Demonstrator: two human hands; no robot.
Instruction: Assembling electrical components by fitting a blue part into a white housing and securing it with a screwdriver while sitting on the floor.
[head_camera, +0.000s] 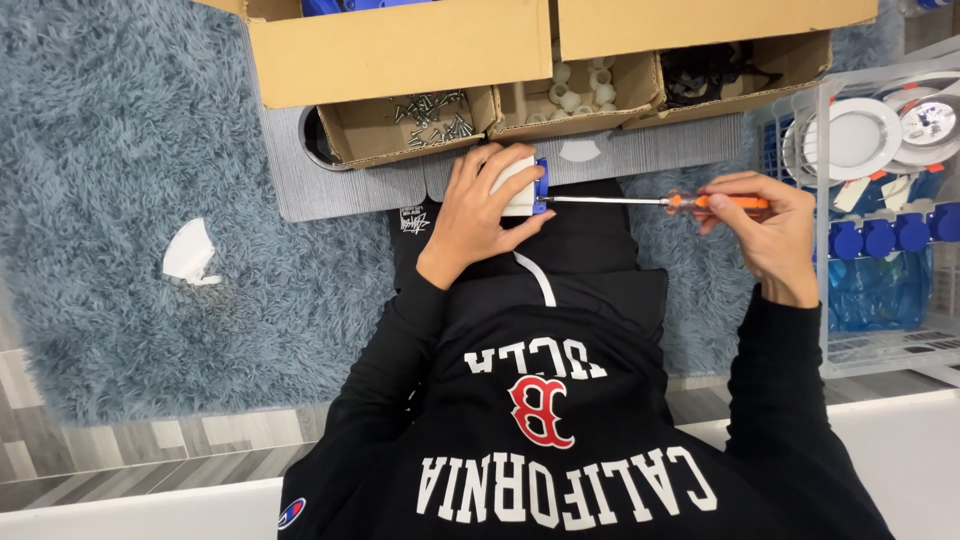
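My left hand (478, 205) grips a small white box-shaped part with a blue piece (530, 186) on its right side, held over my lap. My right hand (765, 225) holds a screwdriver with an orange handle (715, 202). Its long metal shaft (605, 200) runs left, and the tip meets the blue piece of the white part. Both sleeves are black.
A cardboard box (400, 55) stands ahead with compartments of screws (432, 115), white rings (580, 90) and black parts (705, 70). A clear crate (880, 200) at the right holds round white fixtures and blue pieces. A white scrap (190, 252) lies on the shaggy blue rug.
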